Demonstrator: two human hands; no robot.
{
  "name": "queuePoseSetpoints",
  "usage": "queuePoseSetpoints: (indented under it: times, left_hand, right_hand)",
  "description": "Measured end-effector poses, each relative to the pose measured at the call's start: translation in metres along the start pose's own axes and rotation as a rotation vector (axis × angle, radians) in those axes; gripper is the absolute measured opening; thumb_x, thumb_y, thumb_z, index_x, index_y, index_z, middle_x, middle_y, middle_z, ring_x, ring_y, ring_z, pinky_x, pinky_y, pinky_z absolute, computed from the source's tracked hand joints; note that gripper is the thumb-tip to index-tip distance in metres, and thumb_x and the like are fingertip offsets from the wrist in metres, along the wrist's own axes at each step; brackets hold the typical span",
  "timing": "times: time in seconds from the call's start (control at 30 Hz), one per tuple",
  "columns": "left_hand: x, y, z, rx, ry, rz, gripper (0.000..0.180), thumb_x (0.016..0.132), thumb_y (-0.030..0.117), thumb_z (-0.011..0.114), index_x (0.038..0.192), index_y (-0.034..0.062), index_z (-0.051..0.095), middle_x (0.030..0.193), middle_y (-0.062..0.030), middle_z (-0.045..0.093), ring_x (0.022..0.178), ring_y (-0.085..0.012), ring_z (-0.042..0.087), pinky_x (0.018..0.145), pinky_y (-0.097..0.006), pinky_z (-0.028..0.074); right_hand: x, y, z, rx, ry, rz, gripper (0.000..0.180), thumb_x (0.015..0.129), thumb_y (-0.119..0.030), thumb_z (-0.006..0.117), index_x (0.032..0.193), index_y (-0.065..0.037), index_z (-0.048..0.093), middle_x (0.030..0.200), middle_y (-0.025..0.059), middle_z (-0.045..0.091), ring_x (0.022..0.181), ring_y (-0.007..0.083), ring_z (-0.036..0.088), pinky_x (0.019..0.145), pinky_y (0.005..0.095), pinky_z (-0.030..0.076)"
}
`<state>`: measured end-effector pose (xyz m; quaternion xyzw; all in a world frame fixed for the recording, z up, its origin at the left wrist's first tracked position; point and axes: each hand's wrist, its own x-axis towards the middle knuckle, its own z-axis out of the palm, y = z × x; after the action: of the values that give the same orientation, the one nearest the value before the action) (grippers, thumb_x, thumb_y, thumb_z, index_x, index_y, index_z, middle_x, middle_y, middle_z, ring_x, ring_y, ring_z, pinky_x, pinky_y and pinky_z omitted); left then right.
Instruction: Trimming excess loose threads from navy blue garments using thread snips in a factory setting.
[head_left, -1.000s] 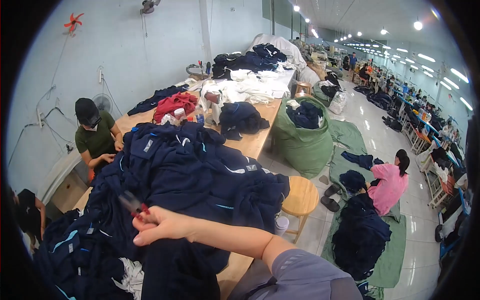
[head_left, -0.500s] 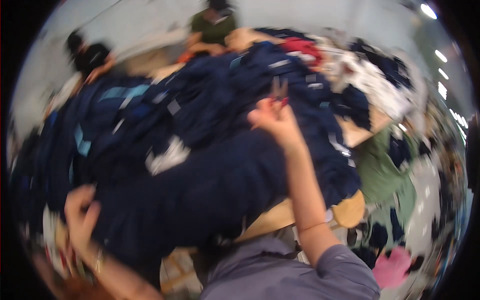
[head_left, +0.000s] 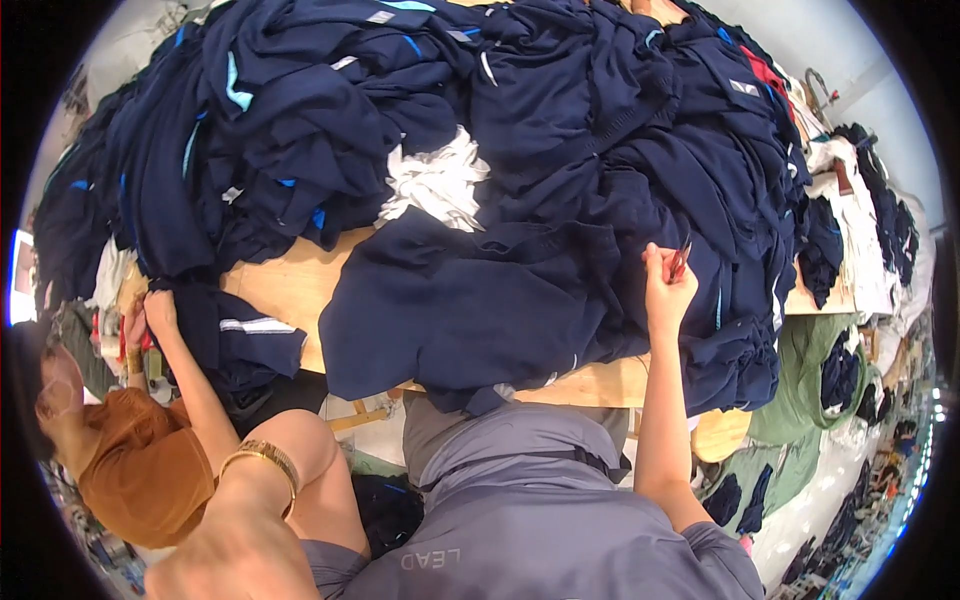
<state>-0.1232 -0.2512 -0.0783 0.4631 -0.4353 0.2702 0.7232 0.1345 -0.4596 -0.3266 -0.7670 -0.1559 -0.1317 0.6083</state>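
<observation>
In my right hand [head_left: 672, 290] is a small pair of scissors [head_left: 681, 262] with red handles, the fingers closed round them and the blades pointing up. The hand is over the right end of a navy garment [head_left: 470, 310], which lies loosely spread along the table's front edge. My left hand [head_left: 215, 565], its wrist in a gold bracelet, is raised close to the camera at the lower left, away from the cloth. Its back faces me and its fingers are hidden. Beyond the garment lies a crumpled white cloth [head_left: 440, 182].
A large heap of navy garments [head_left: 560, 90] covers most of the wooden table [head_left: 275, 278]. On the left, a co-worker in a brown top [head_left: 140, 465] has both hands at a navy piece with a white stripe [head_left: 258, 326]. Green cloth [head_left: 800, 390] hangs at the right.
My left hand has left the navy garment and come back toward me. The garment's left end has drawn in, baring wood. My view has tilted down; the right hand still holds the scissors.
</observation>
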Motion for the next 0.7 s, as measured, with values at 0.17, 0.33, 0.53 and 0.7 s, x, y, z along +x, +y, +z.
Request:
queuePoseSetpoints:
  times: [0.17,0.33,0.53,0.7]
  left_hand:
    - [-0.006,-0.006,-0.007,-0.135,-0.115,-0.040,0.028,0.091,0.027,0.050,0.118,0.0172,0.052,0.071,-0.0093,0.052,0.065,-0.0176,0.054,0.065,-0.032,0.038]
    - [-0.013,-0.011,-0.014,-0.232,-0.246,-0.075,0.042,0.089,0.036,0.053,0.127,0.0180,0.047,0.086,-0.0157,0.059,0.079,-0.0206,0.059,0.085,-0.039,0.042]
    - [-0.103,-0.123,-0.007,0.305,0.689,-0.846,0.020,0.077,0.013,0.066,0.087,0.0025,0.052,0.075,-0.0066,0.057,0.066,-0.0160,0.056,0.061,-0.031,0.047]
    - [-0.222,-0.196,0.007,1.381,-0.048,-1.105,0.046,0.064,0.010,0.071,0.105,0.0083,0.052,0.103,-0.0128,0.052,0.095,-0.0310,0.051,0.079,-0.037,0.044]
  right_hand:
    - [-0.028,-0.003,-0.018,-0.173,-0.137,-0.021,0.020,0.080,-0.006,0.067,0.068,-0.001,0.052,0.057,-0.0062,0.032,0.053,0.0025,0.027,0.046,0.0192,0.025]
    - [-0.045,0.001,-0.012,-0.269,-0.221,-0.072,0.019,0.075,-0.007,0.070,0.072,0.004,0.055,0.068,0.0064,0.052,0.050,0.0112,0.043,0.048,0.0240,0.035]
    - [-0.036,0.001,0.013,-0.372,-0.168,-0.181,0.025,0.075,-0.014,0.070,0.072,0.005,0.054,0.087,0.0122,0.059,0.068,0.0254,0.057,0.060,0.0291,0.045]
    - [-0.022,0.030,0.010,-0.380,-0.195,0.006,0.026,0.076,-0.012,0.068,0.065,0.000,0.047,0.063,0.0046,0.050,0.052,0.0186,0.045,0.053,0.0263,0.039]
